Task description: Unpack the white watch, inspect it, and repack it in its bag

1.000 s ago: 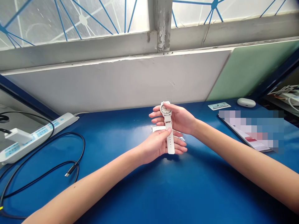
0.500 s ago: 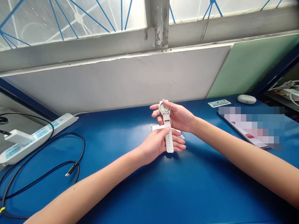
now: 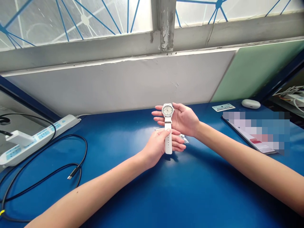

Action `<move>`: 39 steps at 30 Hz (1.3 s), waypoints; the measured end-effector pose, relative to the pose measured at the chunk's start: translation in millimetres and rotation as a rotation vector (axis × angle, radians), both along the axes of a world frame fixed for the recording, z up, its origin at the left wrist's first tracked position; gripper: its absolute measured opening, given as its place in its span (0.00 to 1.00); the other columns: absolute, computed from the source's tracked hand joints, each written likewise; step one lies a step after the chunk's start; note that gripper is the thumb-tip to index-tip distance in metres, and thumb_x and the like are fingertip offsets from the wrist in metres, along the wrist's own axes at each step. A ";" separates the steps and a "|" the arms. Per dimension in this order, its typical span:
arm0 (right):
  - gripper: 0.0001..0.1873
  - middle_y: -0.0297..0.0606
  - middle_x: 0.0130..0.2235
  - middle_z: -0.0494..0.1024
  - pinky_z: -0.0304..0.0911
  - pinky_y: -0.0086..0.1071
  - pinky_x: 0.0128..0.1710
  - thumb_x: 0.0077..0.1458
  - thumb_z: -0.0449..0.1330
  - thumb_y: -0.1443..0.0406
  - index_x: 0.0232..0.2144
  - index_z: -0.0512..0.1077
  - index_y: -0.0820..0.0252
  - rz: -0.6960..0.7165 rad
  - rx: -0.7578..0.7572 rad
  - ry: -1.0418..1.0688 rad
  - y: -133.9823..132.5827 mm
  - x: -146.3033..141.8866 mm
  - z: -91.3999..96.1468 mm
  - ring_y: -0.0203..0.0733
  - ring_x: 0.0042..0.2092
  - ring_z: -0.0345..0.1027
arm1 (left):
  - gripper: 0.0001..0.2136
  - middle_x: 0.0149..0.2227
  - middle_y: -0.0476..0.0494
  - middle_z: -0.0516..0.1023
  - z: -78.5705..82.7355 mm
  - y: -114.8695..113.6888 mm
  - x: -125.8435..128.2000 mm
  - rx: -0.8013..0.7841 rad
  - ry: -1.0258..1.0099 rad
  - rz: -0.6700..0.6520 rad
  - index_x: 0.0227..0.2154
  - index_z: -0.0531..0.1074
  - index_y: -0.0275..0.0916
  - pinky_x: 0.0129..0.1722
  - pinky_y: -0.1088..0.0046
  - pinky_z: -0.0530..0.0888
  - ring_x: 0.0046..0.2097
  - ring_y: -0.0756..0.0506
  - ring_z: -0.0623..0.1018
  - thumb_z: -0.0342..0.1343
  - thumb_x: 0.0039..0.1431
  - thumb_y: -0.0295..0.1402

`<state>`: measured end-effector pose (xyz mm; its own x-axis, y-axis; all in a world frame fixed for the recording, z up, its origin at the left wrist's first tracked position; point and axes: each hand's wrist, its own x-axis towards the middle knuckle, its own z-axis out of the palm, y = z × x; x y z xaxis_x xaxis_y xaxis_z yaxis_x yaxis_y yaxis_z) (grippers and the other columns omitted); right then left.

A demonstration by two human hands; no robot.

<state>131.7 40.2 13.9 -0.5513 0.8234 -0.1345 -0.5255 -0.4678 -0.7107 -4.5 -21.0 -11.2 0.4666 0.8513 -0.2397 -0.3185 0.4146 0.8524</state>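
Note:
A white wristwatch (image 3: pixel 167 126) with a round dial stands almost upright above the blue table (image 3: pixel 147 193), its face toward me. My right hand (image 3: pixel 182 119) pinches the watch case at the top, thumb on one side, fingers behind. My left hand (image 3: pixel 158 145) grips the lower strap between thumb and fingers. A clear plastic wrapper (image 3: pixel 182 137) lies on the table under and behind both hands, mostly hidden.
A white power strip (image 3: pixel 35 136) with a plugged adapter (image 3: pixel 17 138) lies at the far left. A black cable (image 3: pixel 47 174) with a loose plug loops beside it. A small white case (image 3: pixel 250 104), a label card (image 3: pixel 222 107) and a blurred paper (image 3: pixel 256 133) sit at the right.
The watch has turned slightly so its dial faces me more squarely, and both hands have shifted a little left with it. My left thumb has slid up the strap.

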 end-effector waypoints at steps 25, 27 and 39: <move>0.09 0.41 0.47 0.83 0.65 0.36 0.59 0.61 0.60 0.65 0.41 0.79 0.61 0.049 0.111 -0.146 -7.8 0.6 -1.6 0.41 0.51 0.76 | 0.14 0.38 0.30 0.83 -9.0 -3.4 -5.7 0.014 -0.048 -0.025 0.38 0.76 0.29 0.48 0.57 0.77 0.42 0.37 0.84 0.58 0.66 0.39; 0.08 0.41 0.46 0.84 0.64 0.37 0.60 0.61 0.61 0.66 0.40 0.79 0.61 0.071 0.158 -0.140 -7.5 0.3 -4.8 0.42 0.52 0.75 | 0.14 0.38 0.30 0.83 -9.6 -2.7 -6.2 -0.002 -0.032 -0.029 0.38 0.76 0.29 0.49 0.56 0.77 0.42 0.37 0.84 0.58 0.66 0.39; 0.11 0.46 0.39 0.84 0.75 0.32 0.48 0.62 0.59 0.70 0.46 0.75 0.68 -0.024 0.087 -0.139 -5.4 -1.9 -5.8 0.39 0.41 0.80 | 0.14 0.46 0.24 0.81 -0.2 -0.2 -8.9 -0.110 -0.039 -0.165 0.43 0.77 0.27 0.52 0.56 0.74 0.46 0.37 0.82 0.52 0.69 0.34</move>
